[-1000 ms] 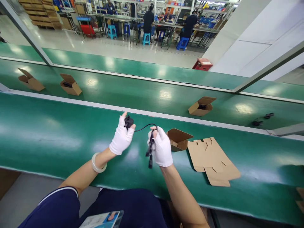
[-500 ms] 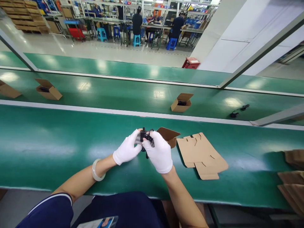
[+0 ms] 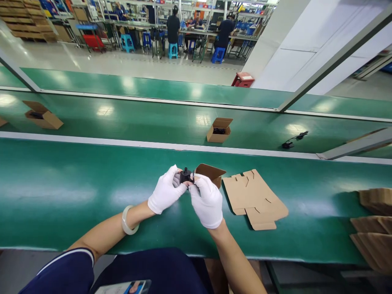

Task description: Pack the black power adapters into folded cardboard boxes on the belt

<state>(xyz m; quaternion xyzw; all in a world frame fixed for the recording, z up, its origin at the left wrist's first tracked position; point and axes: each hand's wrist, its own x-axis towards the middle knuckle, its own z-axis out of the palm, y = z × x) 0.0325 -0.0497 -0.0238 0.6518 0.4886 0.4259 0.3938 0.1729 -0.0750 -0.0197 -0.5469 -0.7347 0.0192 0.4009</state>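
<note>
Both my hands wear white gloves and meet over the green bench (image 3: 101,196). In my left hand (image 3: 167,190) is a small black pump (image 3: 185,175), upright, with a short nozzle on top. My right hand (image 3: 206,200) is closed at the pump's right side, its fingertips pinching the black cord (image 3: 193,176), which is mostly hidden by the glove. Just behind my right hand stands an open brown cardboard box (image 3: 211,173), partly covered by it. A flat, unfolded cardboard piece (image 3: 254,200) lies to the right.
Beyond a white rail (image 3: 137,145), a green conveyor carries open boxes with black items inside, one box (image 3: 218,130) ahead and another box (image 3: 44,116) at left. A black corded item (image 3: 294,140) lies there too. Stacked folded cardboard (image 3: 372,232) sits at right. A metal post (image 3: 355,145) stands at right.
The boxes and corded item on the conveyor have shifted left. Less of the bunched cord shows now, and the pump is turned more upright. My right fingers have moved slightly down along its side.
</note>
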